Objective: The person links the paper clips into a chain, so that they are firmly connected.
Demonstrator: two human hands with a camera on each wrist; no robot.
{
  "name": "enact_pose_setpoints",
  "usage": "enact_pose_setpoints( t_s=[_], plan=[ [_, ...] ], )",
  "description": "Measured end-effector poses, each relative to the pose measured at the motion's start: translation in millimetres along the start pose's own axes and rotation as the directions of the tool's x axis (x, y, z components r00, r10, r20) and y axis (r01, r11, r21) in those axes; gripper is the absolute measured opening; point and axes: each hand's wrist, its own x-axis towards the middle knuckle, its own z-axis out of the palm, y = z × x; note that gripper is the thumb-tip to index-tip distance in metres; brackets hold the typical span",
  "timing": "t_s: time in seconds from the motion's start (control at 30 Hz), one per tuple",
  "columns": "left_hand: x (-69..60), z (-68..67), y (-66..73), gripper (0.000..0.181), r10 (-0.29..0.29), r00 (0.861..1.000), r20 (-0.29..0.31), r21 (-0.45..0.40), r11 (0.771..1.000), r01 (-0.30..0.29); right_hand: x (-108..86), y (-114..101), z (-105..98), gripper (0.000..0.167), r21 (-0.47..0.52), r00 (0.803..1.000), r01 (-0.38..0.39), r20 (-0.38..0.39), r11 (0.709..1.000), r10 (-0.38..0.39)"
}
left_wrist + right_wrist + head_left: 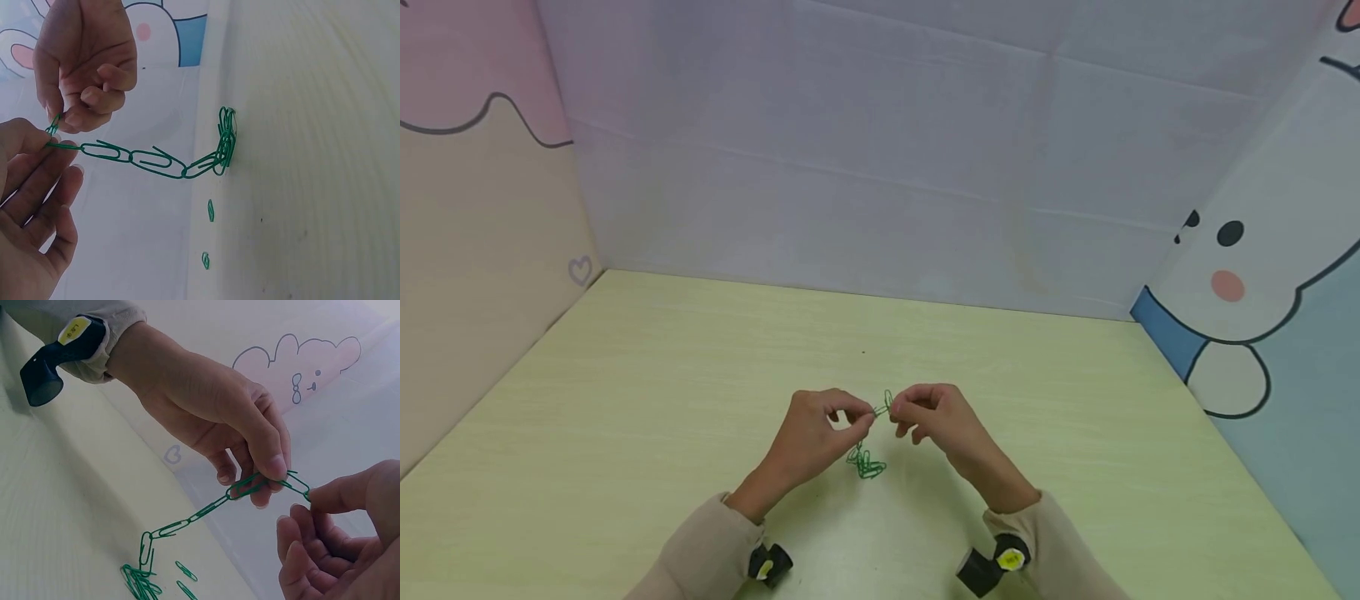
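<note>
A chain of linked green paper clips (153, 165) hangs from my left hand (820, 429), whose thumb and fingertips pinch a clip near its upper end. Its lower end runs down to a heap of green clips (867, 467) on the table. Facing it, my right hand (946, 423) pinches the end paper clip (888, 400) between thumb and index finger, close to the left fingertips. The right hand's other fingers are loosely bent. In the right wrist view the end clip (299, 487) spans the small gap between the hands; its exact linking is partly hidden by fingers.
Two loose green clips, one (210, 210) nearer the heap and another (205, 260) farther off, lie on the pale wooden table (700, 358). Printed cloth walls (865, 167) enclose its back and sides. Black wrist cameras (981, 571) sit on both sleeves.
</note>
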Motion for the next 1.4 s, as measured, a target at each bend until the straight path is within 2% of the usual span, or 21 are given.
enact_pose_setpoints(
  t_s=[0.2, 0.4, 0.47, 0.53, 0.67, 0.8, 0.9, 1.03, 1.4],
  plan=[
    [0.3, 1.1, -0.6, 0.009, -0.006, 1.000, 0.010, -0.002, 1.000, 0.006, 1.2, 3.4, 1.8, 0.014, 0.128, 1.000, 0.019, 0.020, 0.992, -0.022],
    [0.4, 0.6, -0.3, 0.008, -0.020, 1.000, 0.004, -0.002, 1.000, 0.020, 1.3, 4.7, 7.2, 0.008, 0.192, 0.999, 0.030, -0.022, 0.981, -0.026],
    [0.4, 0.3, 0.0, 0.008, -0.023, 1.000, 0.003, -0.003, 1.000, 0.024, 1.6, 4.7, 8.8, 0.011, 0.196, 0.999, 0.028, -0.043, 0.980, -0.020],
    [0.6, 0.0, 0.4, 0.008, -0.025, 1.000, 0.004, -0.007, 1.000, 0.025, 1.3, 4.4, 9.3, 0.020, 0.191, 0.998, 0.036, -0.053, 0.981, -0.027],
    [1.0, -0.1, 0.9, 0.009, -0.031, 0.999, 0.013, -0.012, 0.999, 0.031, 0.5, 4.5, 8.3, 0.036, 0.164, 0.996, 0.076, -0.055, 0.983, -0.068],
    [1.2, -0.1, 0.7, 0.009, -0.033, 0.999, 0.014, -0.016, 0.999, 0.033, -0.1, 5.3, 7.0, 0.033, 0.146, 0.992, 0.121, -0.050, 0.982, -0.115],
    [1.4, -0.7, 0.9, 0.008, -0.038, 0.999, 0.011, -0.019, 0.999, 0.039, -0.1, 5.9, 5.5, 0.028, 0.160, 0.991, 0.129, -0.054, 0.979, -0.122],
    [2.3, -1.8, 1.4, 0.007, -0.058, 0.998, 0.005, -0.026, 0.998, 0.058, 0.5, 6.1, 3.3, 0.021, 0.190, 0.992, 0.116, -0.068, 0.975, -0.104],
    [3.6, -7.6, 0.5, 0.007, -0.100, 0.995, 0.013, -0.040, 0.994, 0.101, -0.6, 1.3, -1.1, 0.018, 0.214, 0.998, 0.043, -0.063, 0.976, -0.030]
  ],
)
